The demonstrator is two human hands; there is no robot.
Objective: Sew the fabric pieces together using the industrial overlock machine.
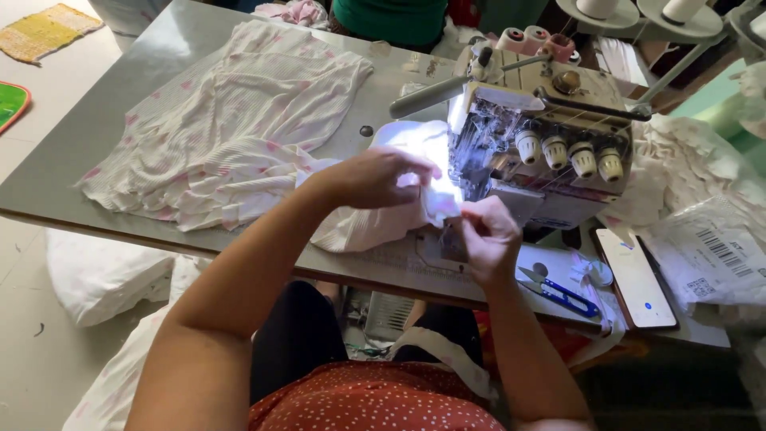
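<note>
Hands: left hand (375, 177) and right hand (488, 236), fingers pinched shut on white fabric piece (415, 172) at overlock sewing machine (542, 136), near sewing table (112, 104) front edge. Best held taut, edges aligned. Blue thread snips (558, 291) at right; pink-spotted garment (231, 132) lies left.

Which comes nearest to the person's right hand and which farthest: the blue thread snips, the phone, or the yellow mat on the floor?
From the right hand:
1. Blue thread snips, just below and right of it on the table.
2. Phone, further right, near the table's edge.
3. Yellow mat, far off at the top left, on the floor.
</note>
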